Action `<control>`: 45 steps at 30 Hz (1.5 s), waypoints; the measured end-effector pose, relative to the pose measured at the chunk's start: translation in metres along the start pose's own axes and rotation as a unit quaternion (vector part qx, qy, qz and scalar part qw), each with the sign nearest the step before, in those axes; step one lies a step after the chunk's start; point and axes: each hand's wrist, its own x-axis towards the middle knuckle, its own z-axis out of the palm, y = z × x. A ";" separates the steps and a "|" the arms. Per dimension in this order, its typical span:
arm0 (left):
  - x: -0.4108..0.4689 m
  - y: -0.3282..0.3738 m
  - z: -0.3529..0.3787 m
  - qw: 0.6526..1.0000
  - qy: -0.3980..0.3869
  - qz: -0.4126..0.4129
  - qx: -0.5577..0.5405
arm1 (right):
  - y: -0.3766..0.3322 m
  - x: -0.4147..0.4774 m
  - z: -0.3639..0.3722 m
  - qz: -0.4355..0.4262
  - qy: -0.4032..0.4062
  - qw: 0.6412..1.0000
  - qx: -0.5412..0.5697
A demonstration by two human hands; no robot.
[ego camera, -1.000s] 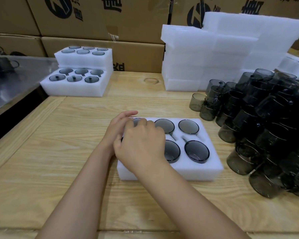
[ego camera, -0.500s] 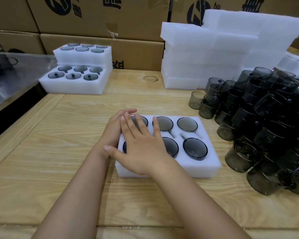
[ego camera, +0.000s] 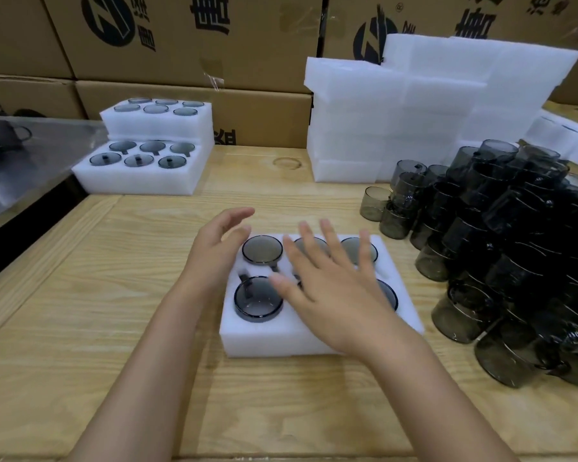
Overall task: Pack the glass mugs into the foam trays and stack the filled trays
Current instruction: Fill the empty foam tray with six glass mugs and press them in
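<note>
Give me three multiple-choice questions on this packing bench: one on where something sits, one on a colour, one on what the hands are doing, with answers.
1. Where is the pile of loose mugs relative to the near foam tray?
A. left of it
B. right of it
C. on top of it

2. What colour are those mugs?
A. smoky grey
B. red
C. green

3. How are the left hand and right hand?
A. both gripping mugs
B. both open, holding nothing
C. both clenched

Answers: 1 B, the pile fills the bench's right side; 2 A, the glass is dark see-through grey; 3 B, fingers are spread, nothing held.
</note>
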 end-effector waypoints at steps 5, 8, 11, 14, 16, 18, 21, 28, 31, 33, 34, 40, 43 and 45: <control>-0.018 0.016 0.022 0.964 -0.160 0.040 0.208 | 0.016 -0.004 0.011 0.095 -0.058 0.994 -0.007; -0.024 0.010 0.041 0.860 -0.222 0.060 0.455 | 0.017 -0.003 0.014 0.089 -0.051 0.995 -0.005; -0.023 0.008 0.042 0.842 -0.220 0.056 0.489 | 0.020 -0.004 0.013 0.090 -0.045 0.995 -0.001; -0.022 0.010 0.040 0.837 -0.212 0.067 0.500 | 0.016 -0.023 0.012 0.091 0.103 0.990 0.010; -0.028 0.017 0.038 0.841 -0.172 0.080 0.506 | 0.015 -0.043 0.019 0.116 0.228 0.966 0.041; -0.045 0.028 0.038 0.839 -0.091 0.164 0.511 | 0.018 -0.057 0.026 0.193 0.262 0.937 0.127; -0.085 0.031 0.050 0.847 -0.073 0.277 0.447 | 0.024 -0.061 0.031 0.247 0.250 0.887 0.298; -0.111 -0.003 0.056 0.772 0.016 0.354 0.528 | 0.017 -0.046 0.034 0.257 0.276 0.814 0.442; -0.098 -0.010 0.034 0.800 0.040 0.218 0.558 | 0.021 -0.027 0.034 0.275 0.220 0.770 0.532; -0.085 -0.008 0.015 0.836 0.062 0.072 0.540 | 0.025 -0.013 0.035 0.270 0.185 0.744 0.583; -0.078 -0.009 0.006 0.859 0.078 -0.004 0.506 | 0.025 -0.007 0.035 0.263 0.176 0.736 0.598; -0.061 -0.024 -0.024 0.953 0.192 -0.224 0.064 | 0.018 0.002 0.047 0.199 0.159 0.714 0.652; -0.057 -0.024 -0.027 0.951 0.192 -0.215 -0.108 | 0.021 0.007 0.049 0.193 0.160 0.667 0.702; -0.051 -0.021 -0.026 0.947 0.185 -0.179 -0.191 | 0.022 0.014 0.050 0.169 0.166 0.638 0.732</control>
